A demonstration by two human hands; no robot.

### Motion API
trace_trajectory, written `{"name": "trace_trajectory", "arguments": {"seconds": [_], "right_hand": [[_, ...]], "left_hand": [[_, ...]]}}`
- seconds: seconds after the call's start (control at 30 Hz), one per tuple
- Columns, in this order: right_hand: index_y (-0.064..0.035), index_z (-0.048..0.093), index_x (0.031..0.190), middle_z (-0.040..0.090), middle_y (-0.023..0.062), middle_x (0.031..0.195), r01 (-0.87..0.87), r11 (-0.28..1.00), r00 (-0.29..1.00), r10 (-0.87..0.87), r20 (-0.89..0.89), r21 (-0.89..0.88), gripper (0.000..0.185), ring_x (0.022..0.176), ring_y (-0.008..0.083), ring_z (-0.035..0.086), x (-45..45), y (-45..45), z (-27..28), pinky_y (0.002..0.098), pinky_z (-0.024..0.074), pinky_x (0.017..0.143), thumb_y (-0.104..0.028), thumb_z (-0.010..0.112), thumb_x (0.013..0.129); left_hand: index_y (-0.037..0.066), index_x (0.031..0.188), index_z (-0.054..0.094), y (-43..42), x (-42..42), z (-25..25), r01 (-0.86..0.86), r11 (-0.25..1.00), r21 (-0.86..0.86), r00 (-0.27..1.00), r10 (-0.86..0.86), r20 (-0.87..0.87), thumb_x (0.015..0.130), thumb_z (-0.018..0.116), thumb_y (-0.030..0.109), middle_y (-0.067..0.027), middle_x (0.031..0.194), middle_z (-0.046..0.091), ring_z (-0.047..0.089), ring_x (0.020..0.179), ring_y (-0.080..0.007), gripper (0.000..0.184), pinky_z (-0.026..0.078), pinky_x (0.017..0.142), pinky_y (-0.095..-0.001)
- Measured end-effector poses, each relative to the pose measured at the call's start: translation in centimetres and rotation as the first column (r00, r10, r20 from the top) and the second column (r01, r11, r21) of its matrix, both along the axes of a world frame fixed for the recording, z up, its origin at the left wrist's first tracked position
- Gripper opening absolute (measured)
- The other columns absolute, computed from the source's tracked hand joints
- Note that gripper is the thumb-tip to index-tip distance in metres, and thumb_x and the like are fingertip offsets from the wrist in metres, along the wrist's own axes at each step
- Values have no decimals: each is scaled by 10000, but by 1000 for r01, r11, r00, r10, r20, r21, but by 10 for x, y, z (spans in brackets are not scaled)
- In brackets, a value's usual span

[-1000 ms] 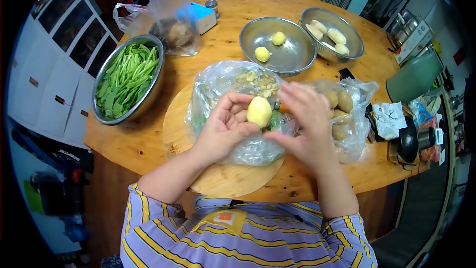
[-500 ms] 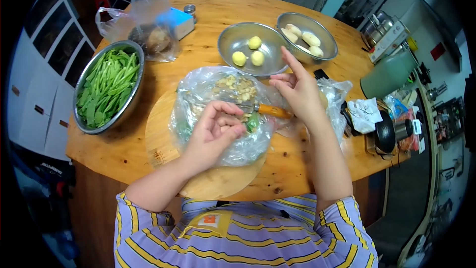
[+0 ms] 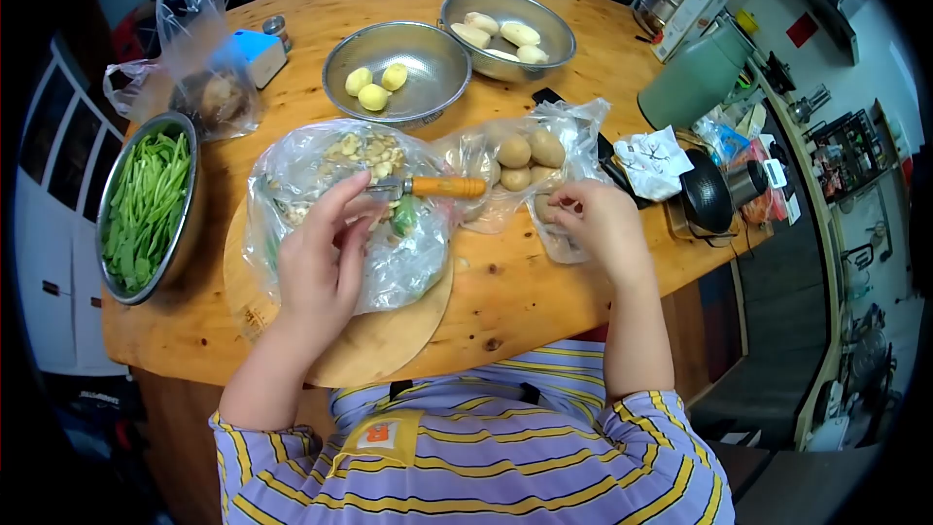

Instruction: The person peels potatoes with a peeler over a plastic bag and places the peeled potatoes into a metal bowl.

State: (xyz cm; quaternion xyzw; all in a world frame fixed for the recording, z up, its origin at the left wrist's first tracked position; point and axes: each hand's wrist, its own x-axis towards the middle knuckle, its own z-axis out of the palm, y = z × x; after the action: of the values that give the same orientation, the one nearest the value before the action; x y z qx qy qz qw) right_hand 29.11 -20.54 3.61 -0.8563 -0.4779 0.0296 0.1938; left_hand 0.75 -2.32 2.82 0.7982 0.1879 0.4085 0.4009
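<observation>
My left hand (image 3: 326, 258) is over the near left part of the plastic bag of peelings (image 3: 394, 258), fingers apart and empty. A peeler with an orange wooden handle (image 3: 447, 187) lies on that bag. On the right, my right hand (image 3: 595, 224) touches the edge of a clear bag holding several unpeeled potatoes (image 3: 515, 150), its fingers bent around one potato at the near side. Three peeled yellow potatoes (image 3: 372, 97) sit in the metal colander (image 3: 439, 109) beyond the bags.
A metal bowl of leafy greens (image 3: 146, 209) stands at the left. A second colander (image 3: 562, 34) holds several pale peeled pieces. Around the back left are a plastic bag (image 3: 209, 68) and a blue box (image 3: 260, 53). A green canister (image 3: 690, 78) and a black pan (image 3: 707, 194) stand right.
The peeled potato has left my left hand, and the near colander now holds three instead of two. My right hand has moved right and down to the potato bag. The view has turned right.
</observation>
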Motion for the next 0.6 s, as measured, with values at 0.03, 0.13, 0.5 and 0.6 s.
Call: {"name": "trace_trajectory", "arguments": {"seconds": [0.03, 0.13, 0.5, 0.6], "right_hand": [[-128, 767, 973, 729, 126, 936, -13, 1000, 999, 14, 47, -8, 177, 853, 331, 691, 0, -2, -4, 426, 548, 766, -188, 777, 807], [-131, 763, 1017, 718, 127, 959, -47, 999, 985, 47, 168, -4, 253, 893, 354, 673, -6, -3, -16, 444, 544, 808, -156, 773, 766], [-98, 747, 1059, 731, 131, 1038, -144, 941, 989, 142, 31, 306, 360, 990, 312, 649, -22, 10, 3, 392, 518, 930, -25, 711, 708], [-72, 723, 1103, 722, 103, 1124, -97, 872, 880, 300, -368, 480, 383, 1043, 282, 656, -45, 24, 21, 373, 507, 966, -15, 733, 725]], "left_hand": [[74, 1392, 545, -1, 2, 5, 18, 995, 94, 997, -11, -73, 910, 618, -90, -187, 1219, 662, 676, 802, -189, 514, 547, 792, -316], [79, 1412, 530, -9, 6, 27, 76, 937, 341, 973, 5, -232, 847, 687, -68, -182, 1517, 463, 639, 1127, -273, 604, 525, 929, -355], [63, 1297, 594, -1, 26, 38, 418, 851, -318, 870, -476, -130, 928, 690, 41, -98, 1357, 608, 616, 1160, -192, 382, 497, 945, -319], [71, 1402, 484, -2, 29, 31, 427, 678, -599, 870, -488, 68, 984, 676, 135, -89, 1317, 623, 613, 1164, -157, 464, 498, 941, -309]]}}
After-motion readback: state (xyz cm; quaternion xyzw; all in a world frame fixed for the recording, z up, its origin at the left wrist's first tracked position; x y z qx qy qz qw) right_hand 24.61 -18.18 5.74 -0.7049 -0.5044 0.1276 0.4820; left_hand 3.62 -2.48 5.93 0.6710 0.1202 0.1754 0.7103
